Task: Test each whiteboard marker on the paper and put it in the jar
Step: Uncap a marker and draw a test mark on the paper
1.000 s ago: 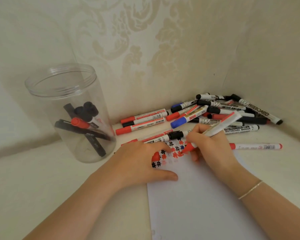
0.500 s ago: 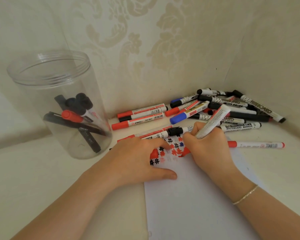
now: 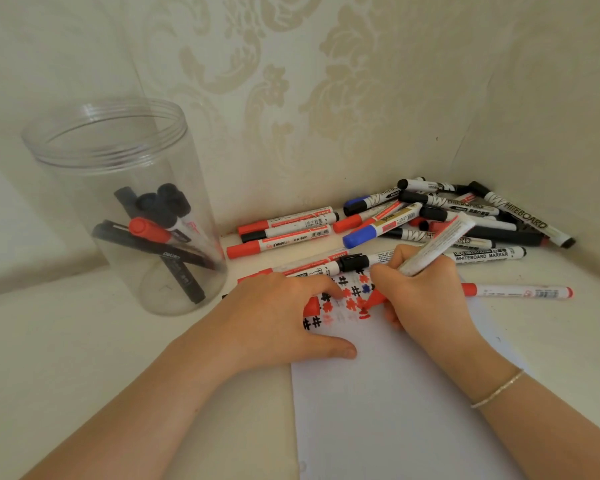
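Behind, patterned cream wallpaper (image 3: 291, 81) corners the pale tabletop (image 3: 66, 341).

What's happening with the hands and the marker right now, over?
Right hand grips red marker, tip on paper. Left hand rests on paper, holding red cap. Jar open, a few markers inside. Way to jar looks open.
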Tool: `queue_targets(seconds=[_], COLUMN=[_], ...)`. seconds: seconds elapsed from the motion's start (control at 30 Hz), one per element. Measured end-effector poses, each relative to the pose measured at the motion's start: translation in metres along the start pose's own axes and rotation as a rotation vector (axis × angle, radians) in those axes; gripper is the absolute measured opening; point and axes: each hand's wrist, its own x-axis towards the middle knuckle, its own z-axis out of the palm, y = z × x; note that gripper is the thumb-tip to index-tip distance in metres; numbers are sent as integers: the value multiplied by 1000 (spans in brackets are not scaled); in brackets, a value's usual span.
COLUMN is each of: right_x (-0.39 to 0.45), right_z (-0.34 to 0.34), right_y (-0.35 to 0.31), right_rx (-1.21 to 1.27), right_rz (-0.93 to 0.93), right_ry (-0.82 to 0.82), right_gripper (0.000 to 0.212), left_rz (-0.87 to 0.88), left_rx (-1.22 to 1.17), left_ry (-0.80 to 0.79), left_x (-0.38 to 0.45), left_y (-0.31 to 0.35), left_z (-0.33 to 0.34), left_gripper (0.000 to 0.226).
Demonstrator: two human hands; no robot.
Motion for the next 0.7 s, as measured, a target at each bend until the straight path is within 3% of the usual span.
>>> queue_targets(seconds=[0.53, 0.7], right_x=[0, 1], right_z=[2, -6], right_y=[4, -2], right_rx=[-46, 266], right_rz=[-56, -37], right_ry=[0, -46], right_gripper=[26, 25], left_rz=[6, -4], left_rx=[-18, -71], left_ry=[33, 35], left_x=[-1, -1], left_y=[-2, -4], left_z=[2, 2], left_gripper=[68, 61])
